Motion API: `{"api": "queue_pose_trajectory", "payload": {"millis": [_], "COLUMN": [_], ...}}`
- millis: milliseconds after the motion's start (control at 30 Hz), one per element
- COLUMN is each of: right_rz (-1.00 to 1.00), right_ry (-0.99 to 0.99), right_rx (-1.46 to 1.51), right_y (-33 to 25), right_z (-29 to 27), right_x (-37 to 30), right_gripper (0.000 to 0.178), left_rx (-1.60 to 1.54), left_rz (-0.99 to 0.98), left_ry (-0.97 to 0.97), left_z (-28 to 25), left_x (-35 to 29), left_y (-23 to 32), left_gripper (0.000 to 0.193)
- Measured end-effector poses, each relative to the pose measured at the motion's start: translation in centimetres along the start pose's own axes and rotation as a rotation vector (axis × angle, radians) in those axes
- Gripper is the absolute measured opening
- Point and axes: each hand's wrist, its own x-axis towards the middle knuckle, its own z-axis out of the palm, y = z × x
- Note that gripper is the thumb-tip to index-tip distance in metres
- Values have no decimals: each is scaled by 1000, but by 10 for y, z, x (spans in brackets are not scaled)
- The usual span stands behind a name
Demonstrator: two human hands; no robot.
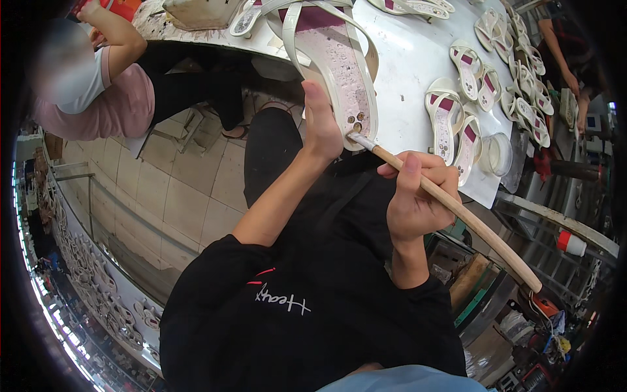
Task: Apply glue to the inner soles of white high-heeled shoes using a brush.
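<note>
The left hand point(321, 127) supports a white sandal point(348, 78) from its left side, at the near edge of the white table point(395, 104); a steady hold there should stop the sole rocking. The brush point(480, 233) has its tip at the sandal's near end, just beside the dark round spots point(355, 120), where short, light strokes would probably serve best. The right hand point(421, 199) grips it partway along; a relaxed wrist should give finer control.
</note>
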Motion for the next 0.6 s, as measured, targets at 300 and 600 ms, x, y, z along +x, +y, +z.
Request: {"api": "queue_pose_trajectory", "payload": {"millis": [300,600], "right_rz": [12,-11], "right_ry": [100,111], "right_rx": [48,-2], "right_y": [4,5], "right_z": [0,0], "right_x": [6,14], "right_gripper": [24,23], "left_rx": [-3,-34], "left_rz": [14,56], "left_ry": [-11,-27], "left_z": [12,19], "left_x": [-6,-14], "left_y": [-4,-21], "left_gripper": [101,92]}}
